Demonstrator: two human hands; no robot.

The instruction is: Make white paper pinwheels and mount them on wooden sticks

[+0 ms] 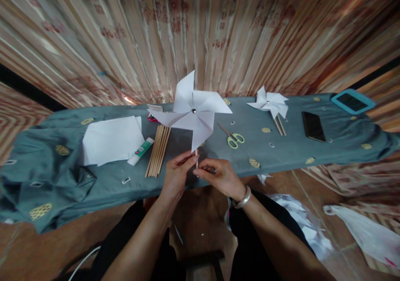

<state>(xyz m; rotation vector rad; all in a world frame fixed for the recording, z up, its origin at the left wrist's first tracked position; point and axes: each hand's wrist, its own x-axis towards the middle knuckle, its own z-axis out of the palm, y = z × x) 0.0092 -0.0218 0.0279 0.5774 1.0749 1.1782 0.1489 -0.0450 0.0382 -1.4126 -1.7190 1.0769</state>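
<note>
A white paper pinwheel (200, 120) with a silver pin at its centre stands upright on a thin wooden stick (196, 159). My left hand (178, 170) is closed round the stick just below the paper blades. From the other side, my right hand (218, 173) pinches the lower part of the same stick between thumb and fingertips. To the left lie several wooden sticks (158, 151) in a bundle, with a green and white glue stick (140, 151) beside them. Scissors with pale green handles (233, 139) rest to the right of the pinwheel.
White paper sheets (112, 141) lie at the left on the grey-green cloth (215, 158). A small box (153, 113) sits behind the sticks. Another pinwheel (268, 102), a black phone (313, 126) and a blue-framed device (353, 101) lie rightward. A patterned curtain (200, 35) hangs behind.
</note>
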